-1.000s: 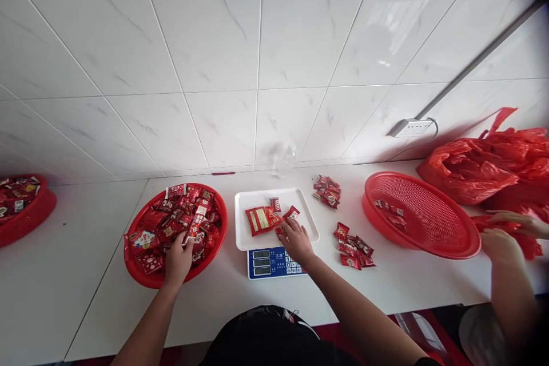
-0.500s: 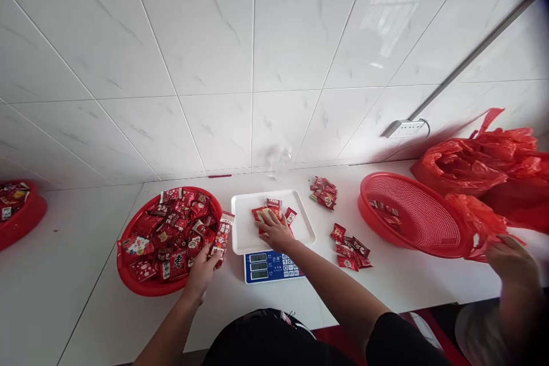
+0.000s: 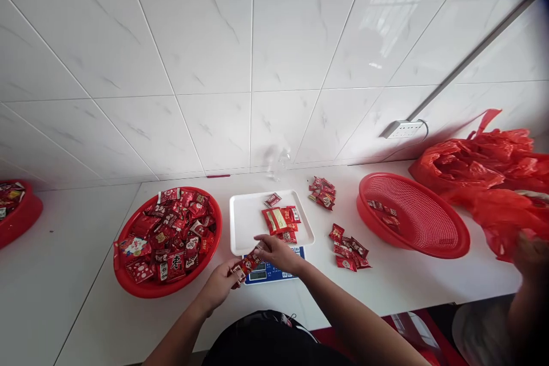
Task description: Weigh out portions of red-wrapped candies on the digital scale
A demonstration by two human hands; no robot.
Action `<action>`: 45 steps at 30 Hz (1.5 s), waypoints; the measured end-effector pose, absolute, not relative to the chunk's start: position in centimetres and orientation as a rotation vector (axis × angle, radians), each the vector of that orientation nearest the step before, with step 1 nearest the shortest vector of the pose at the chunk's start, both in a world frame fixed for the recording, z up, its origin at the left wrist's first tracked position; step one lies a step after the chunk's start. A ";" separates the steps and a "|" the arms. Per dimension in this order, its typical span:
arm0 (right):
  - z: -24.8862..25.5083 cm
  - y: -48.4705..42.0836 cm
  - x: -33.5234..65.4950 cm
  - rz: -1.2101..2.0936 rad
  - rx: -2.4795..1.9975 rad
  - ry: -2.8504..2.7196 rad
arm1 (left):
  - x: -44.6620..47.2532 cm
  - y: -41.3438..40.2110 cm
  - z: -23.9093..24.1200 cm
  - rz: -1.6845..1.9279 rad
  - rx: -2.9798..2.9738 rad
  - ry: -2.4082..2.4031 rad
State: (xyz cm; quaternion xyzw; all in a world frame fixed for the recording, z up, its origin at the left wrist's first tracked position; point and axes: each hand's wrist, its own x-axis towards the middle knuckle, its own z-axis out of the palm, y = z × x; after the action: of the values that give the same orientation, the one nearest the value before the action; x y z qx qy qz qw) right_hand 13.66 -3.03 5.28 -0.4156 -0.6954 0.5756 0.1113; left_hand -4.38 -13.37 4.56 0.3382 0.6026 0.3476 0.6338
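Observation:
Between my two hands, over the near left corner of the scale, is a long red snack packet (image 3: 249,265). My left hand (image 3: 219,285) grips its lower left end, and the fingers of my right hand (image 3: 277,253) close on its upper right end. Beneath them sits a blue digital scale (image 3: 274,272), its display partly covered. On its white tray (image 3: 244,211) lie several red packets (image 3: 278,219), one with a pale window, and a small packet (image 3: 272,200) set apart. To the left stands a red basket (image 3: 148,290) heaped with red snack packets (image 3: 171,234).
Two small piles of packets (image 3: 322,193) (image 3: 350,251) lie right of the scale. Beyond them stands a red colander basket (image 3: 429,223) with a few packets. Red plastic bags (image 3: 463,166) crowd the right, where another person's hand (image 3: 532,254) holds one. A power strip (image 3: 403,128) is by the wall.
My left hand has brought the long packet from the basket's edge to the scale's front. My right hand has left the packets on the tray and taken its other end.

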 end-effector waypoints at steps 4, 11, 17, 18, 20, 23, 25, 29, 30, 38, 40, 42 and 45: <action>4.7 -4.5 15.3 2.053 -1.334 -1.675 | -4.0 -13.7 4.3 0.772 0.724 1.359; 2.8 -7.3 16.7 2.334 -1.319 -1.387 | -3.5 -13.9 3.9 0.929 0.400 1.336; 3.5 -7.7 15.3 2.253 -1.315 -1.230 | -2.9 -13.4 3.5 0.881 0.365 1.276; 3.6 -7.7 15.2 2.254 -1.299 -1.242 | -2.9 -13.3 3.5 0.876 0.384 1.290; 3.6 -7.5 15.0 2.242 -1.285 -1.257 | -3.1 -13.1 3.5 0.839 0.468 1.343; 3.5 -7.3 14.9 2.190 -1.335 -1.225 | -4.3 -12.5 3.7 0.811 0.759 1.508; 3.5 -7.1 14.9 2.148 -1.391 -1.168 | -6.0 -11.9 3.6 0.851 1.008 1.711; 3.5 -6.8 15.3 2.122 -1.413 -1.100 | -11.2 -11.0 2.0 0.599 1.435 2.236; 3.5 -6.8 15.4 2.124 -1.408 -1.091 | -12.4 -10.9 1.5 0.392 1.485 2.312; 3.7 -7.4 15.5 2.123 -1.395 -1.100 | -15.6 -10.0 -0.3 -0.085 1.570 2.314; 3.7 -7.5 15.6 2.127 -1.380 -1.097 | -15.4 -9.8 -0.2 -0.077 1.608 2.290; 3.8 -7.5 15.8 2.123 -1.376 -1.089 | -15.5 -9.8 -0.1 -0.056 1.644 2.258; 3.9 -7.5 16.2 2.103 -1.385 -1.068 | -16.1 -10.0 -0.2 -0.019 1.674 2.237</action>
State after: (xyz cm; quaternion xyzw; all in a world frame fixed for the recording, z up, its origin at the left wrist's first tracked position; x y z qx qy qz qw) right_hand 16.21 -7.49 3.89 -0.4958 -0.3823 0.7532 0.2018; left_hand -16.14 -10.02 -0.22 0.5900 0.7886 -0.0067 0.1732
